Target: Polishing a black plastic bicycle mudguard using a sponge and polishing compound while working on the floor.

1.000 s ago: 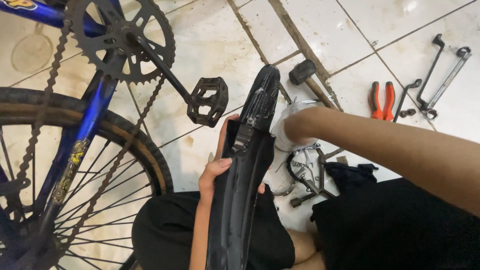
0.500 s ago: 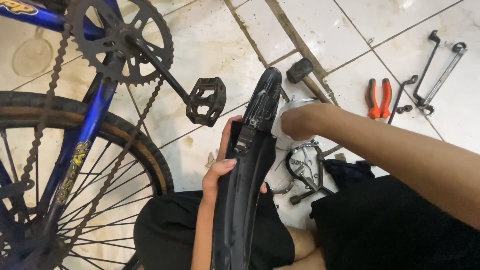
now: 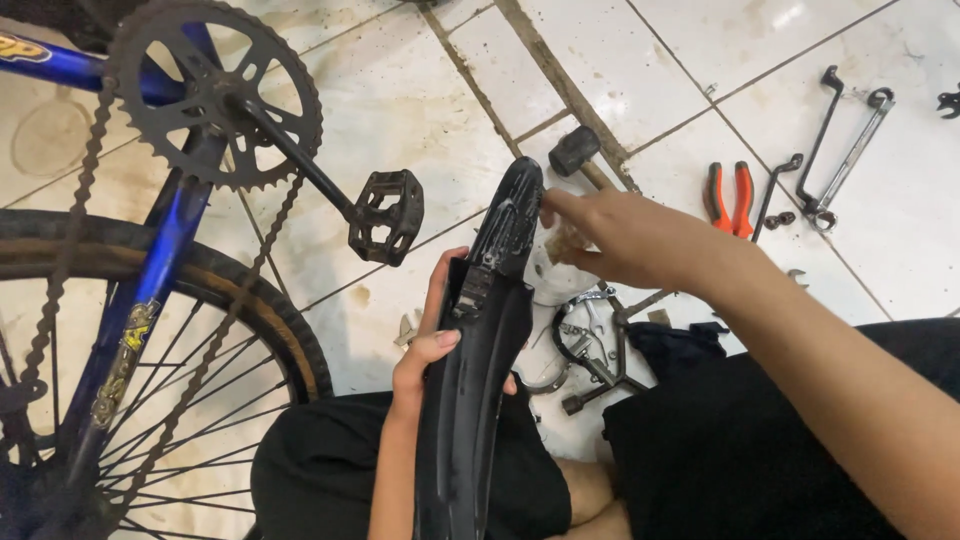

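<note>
My left hand grips the left edge of a long black bicycle mudguard that stands upright between my knees. Soapy foam streaks its upper tip. My right hand reaches in from the right, its fingertips at that tip, pinched on a small brownish pad. A white object lies on the floor just under the pad, mostly hidden.
A blue bicycle lies at left, with its chainring, chain, black pedal and spoked wheel. On the white tiles are a hammer, orange-handled pliers, wrenches, a metal brake caliper and a dark rag.
My right hand has shifted up and to the right, from the mudguard's side to its tip. My left hand keeps its grip and the mudguard has barely moved.
</note>
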